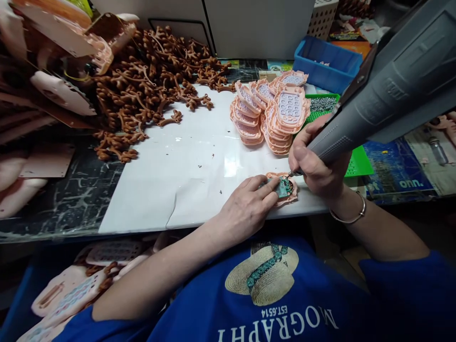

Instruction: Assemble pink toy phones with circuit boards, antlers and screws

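Observation:
My left hand (249, 202) bends over a small pink plastic casing (292, 195) on the white work surface, its fingers holding it down. Inside the casing lies a green circuit board (285, 187), and a fingertip presses on it. The left thumb is hidden. My right hand (317, 164) is wrapped round the front end of a big grey electric screwdriver (370, 95), which slants down from the upper right. Its bit reaches the board's right upper edge; whether it sits on a screw is too small to tell.
Stacked pink casings (288, 107) with pale keypads stand behind the hands. A green tray (322, 105) of screws and a blue bin (327, 64) are at the back right. Brown branch-shaped plastic parts (156, 71) heap at the back left. More pink parts (67, 289) lie below left.

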`<state>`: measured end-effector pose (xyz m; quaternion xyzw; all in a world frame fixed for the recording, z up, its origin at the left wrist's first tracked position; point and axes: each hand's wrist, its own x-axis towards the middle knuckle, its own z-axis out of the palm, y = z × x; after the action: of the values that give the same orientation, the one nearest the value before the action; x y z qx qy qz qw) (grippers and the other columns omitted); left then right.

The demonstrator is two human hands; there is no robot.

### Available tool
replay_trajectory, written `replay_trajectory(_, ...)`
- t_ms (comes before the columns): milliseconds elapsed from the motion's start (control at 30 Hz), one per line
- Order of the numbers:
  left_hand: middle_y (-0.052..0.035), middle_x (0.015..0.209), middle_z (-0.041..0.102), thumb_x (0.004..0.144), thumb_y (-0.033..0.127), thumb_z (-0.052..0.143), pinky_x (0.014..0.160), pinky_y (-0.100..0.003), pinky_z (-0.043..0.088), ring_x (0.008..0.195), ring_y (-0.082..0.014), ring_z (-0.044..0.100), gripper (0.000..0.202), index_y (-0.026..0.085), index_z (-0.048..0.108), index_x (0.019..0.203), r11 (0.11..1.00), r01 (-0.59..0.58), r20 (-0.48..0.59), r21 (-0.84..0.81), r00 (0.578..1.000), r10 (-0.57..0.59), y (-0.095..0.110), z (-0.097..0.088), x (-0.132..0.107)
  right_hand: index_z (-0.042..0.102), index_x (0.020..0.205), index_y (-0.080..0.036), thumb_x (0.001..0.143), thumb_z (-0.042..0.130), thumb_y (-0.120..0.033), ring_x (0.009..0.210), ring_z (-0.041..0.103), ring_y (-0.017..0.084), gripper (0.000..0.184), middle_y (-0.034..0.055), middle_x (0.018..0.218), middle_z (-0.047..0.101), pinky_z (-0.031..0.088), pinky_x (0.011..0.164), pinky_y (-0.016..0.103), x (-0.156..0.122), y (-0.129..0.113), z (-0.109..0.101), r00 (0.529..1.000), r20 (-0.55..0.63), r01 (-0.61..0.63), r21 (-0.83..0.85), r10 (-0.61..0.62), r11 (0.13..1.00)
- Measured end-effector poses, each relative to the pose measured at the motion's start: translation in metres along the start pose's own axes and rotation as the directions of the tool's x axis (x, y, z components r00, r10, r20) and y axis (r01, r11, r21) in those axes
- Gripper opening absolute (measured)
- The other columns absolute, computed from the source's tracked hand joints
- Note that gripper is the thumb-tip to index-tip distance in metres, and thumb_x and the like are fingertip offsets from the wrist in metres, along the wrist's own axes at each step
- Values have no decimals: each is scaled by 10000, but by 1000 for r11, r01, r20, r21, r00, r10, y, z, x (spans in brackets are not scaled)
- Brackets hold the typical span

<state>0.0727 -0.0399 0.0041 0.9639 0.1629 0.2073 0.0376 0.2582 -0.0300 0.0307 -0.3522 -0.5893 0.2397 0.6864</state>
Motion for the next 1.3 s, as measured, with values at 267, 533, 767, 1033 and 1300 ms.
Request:
replay_trajectory(267,-146,1373,622,914,75,512,947,-408,533,1136,-274,560,149,119,641,974,1000,5,-9,1,1000,-5,0,0,-4,627,1142,-348,824,765,-364,440,446,112,348,-72,665,529,402,439,295,24,-30,-16,996,-71,61,59,-57,996)
replay_trajectory(533,-175,1233,586,921,106,546,897,-474,542,1122,-288,549,294,159,630,1197,976,142,-121,-168,979,-163,-3,0,-16,542,1111,-361,835,741,-523,430,450,130,377,-75,647,491,434,458,329,33,-14,-63,972,-218,33,-229,-84,973)
replay_trajectory(767,-135,1153,599,937,128,601,878,-417,544,1063,-243,552,277,177,634,1207,946,147,-126,-290,974,-190,-6,-2,-16,484,1118,-347,835,676,-621,412,429,141,438,-79,641,485,381,421,334,27,8,-68,960,-263,7,-326,-97,945)
replay_trajectory(1033,-99,1127,641,935,143,630,896,-378,531,1038,-209,565,566,220,426,1457,888,191,-145,-419,951,-273,-8,-1,-17,431,1094,-330,874,619,-583,448,471,124,385,-79,688,487,420,461,315,24,9,-69,962,-266,-44,-384,-65,922)
replay_trajectory(1300,-112,1274,599,947,195,607,969,-399,521,1119,-223,592,810,313,150,1605,761,276,-92,-588,911,-401,0,6,-24,539,1060,-275,730,735,-382,378,405,114,399,-99,591,508,339,377,307,38,-7,-66,934,-304,124,-220,-189,968)
